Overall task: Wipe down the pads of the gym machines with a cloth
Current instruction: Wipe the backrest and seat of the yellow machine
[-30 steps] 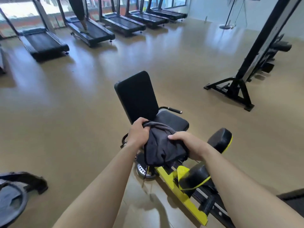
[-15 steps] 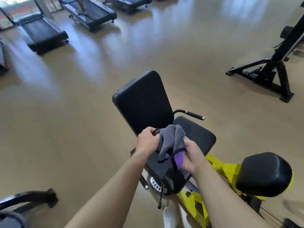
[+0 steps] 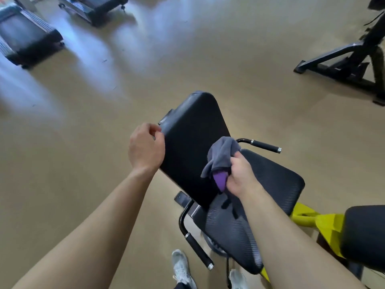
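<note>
right hand [image 3: 239, 176] grips cloth [image 3: 223, 155], bunched above fist | left hand [image 3: 145, 147] loosely curled, empty

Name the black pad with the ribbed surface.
The seat pad, lying flat; the upright back pad and the roller pad at right look smooth.

Grey-and-purple cloth [image 3: 221, 158], black ribbed seat pad [image 3: 270, 184], yellow frame [image 3: 325, 225], tan floor [image 3: 208, 59].

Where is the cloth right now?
Head view, centre-right: the grey cloth is bunched in the right hand, in front of the lower right of the black backrest pad, above the seat pad.
</note>
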Demonstrator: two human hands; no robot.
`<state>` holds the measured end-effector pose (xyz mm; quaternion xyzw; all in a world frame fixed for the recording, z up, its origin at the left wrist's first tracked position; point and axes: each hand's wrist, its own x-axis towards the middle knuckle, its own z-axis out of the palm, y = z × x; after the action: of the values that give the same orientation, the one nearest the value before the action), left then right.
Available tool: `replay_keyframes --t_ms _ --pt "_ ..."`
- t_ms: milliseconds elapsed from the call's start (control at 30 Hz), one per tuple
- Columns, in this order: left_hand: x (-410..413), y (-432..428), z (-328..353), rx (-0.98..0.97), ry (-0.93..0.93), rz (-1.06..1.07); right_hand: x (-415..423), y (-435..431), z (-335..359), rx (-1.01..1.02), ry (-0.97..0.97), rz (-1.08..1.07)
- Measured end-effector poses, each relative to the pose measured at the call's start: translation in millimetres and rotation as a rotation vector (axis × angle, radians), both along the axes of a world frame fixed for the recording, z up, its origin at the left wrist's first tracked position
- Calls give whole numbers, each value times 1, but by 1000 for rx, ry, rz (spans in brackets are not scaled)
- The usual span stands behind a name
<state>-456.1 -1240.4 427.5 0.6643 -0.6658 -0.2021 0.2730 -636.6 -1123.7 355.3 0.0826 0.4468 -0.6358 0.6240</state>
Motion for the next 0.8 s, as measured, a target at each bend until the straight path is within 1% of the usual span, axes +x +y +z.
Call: replay_keyframes --t_ms 100,200,233,300,333,400,433,500,700,800 --pt "7 -42 -7 53 12 -52 29 -45 9 -9 358 77" --pt "15 -72 -21 149 66 -59 71 -77 8 -18 721 151" --pt "18 -80 -25 179 80 -61 87 -85 6 4 883 173" --pt "24 -91 -32 241 122 -68 117 -96 -2 126 1263 217" --pt "26 -97 -35 271 154 -78 130 -101 -6 151 1423 233" --pt "30 -104 -40 321 206 -99 148 -109 -9 111 1662 256" --pt "32 -108 -41 336 225 -104 150 -114 -10 85 1729 267" --pt "36 -113 -44 345 255 -117 142 -132 -11 69 1767 260" --pt "37 -120 -48 355 311 -144 60 -192 -7 92 1757 259" --pt "31 -119 -42 368 325 -161 23 -211 -4 100 1677 295"
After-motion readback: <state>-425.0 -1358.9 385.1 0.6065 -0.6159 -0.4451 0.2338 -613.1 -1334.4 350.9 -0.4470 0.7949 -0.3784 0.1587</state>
